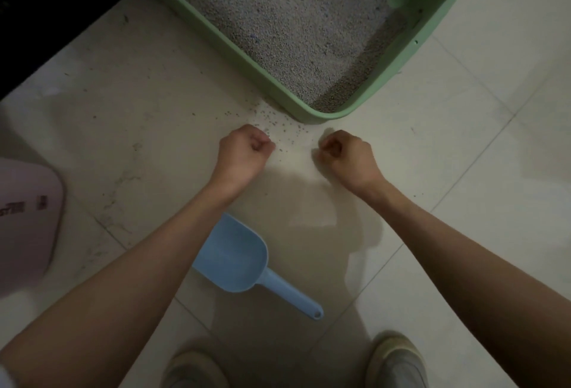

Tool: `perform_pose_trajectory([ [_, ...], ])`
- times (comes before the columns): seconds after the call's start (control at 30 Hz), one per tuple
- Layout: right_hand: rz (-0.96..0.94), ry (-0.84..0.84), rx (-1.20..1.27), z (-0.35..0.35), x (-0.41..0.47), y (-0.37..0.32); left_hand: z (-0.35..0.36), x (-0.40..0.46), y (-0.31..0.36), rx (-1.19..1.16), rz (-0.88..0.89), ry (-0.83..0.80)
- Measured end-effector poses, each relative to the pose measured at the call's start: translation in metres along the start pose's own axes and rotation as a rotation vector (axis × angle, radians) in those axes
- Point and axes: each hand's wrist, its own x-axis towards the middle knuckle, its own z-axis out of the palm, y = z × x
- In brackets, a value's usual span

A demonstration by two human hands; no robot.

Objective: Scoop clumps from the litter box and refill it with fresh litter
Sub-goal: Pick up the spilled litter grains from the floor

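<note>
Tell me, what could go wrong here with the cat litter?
1. Loose grains lie scattered on the floor tiles by the green litter box, near both fists; the slippers could tread them around.
2. The blue scoop lies on the floor under the left forearm, close to the feet; a step back might kick it.
3. The left hand and right hand are bare, so dirty litter may touch skin.

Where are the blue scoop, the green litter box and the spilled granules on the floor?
blue scoop [234, 259]: head view, point on the inside of its bowl.
green litter box [332, 115]: head view, point on its near corner rim.
spilled granules [278, 128]: head view, point on the scatter between the box corner and the hands.
</note>
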Motion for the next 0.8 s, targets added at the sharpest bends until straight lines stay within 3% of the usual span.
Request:
perform_pose_trajectory([
  [0.1, -0.022, 0.003, -0.079, 0.007, 0.002, 0.001, 0.011, 0.001, -0.005, 0.188, 0.091, -0.019],
  [0.4, -0.097, -0.007, -0.184, 0.008, -0.001, 0.000, 0.017, 0.011, -0.001, 0.326, 0.166, -0.095],
  [0.5, -0.010, 0.038, 0.045, 0.002, -0.002, -0.003, 0.015, 0.012, 0.003, 0.316, 0.111, -0.116],
  [0.57, 0.152, 0.029, 0.473, -0.003, -0.004, -0.002, 0.009, 0.010, 0.005, 0.085, -0.048, -0.089],
  [0.67, 0.321, -0.061, 1.043, -0.009, -0.011, 0.005, -0.009, 0.002, 0.008, -0.559, -0.288, -0.156],
  [0.73, 0.367, -0.116, 1.107, -0.014, -0.015, 0.010, -0.017, -0.001, 0.008, -0.747, -0.339, -0.207],
  [0.8, 0.328, -0.157, 0.930, -0.016, -0.016, 0.016, -0.020, -0.002, 0.008, -0.746, -0.360, -0.227],
])
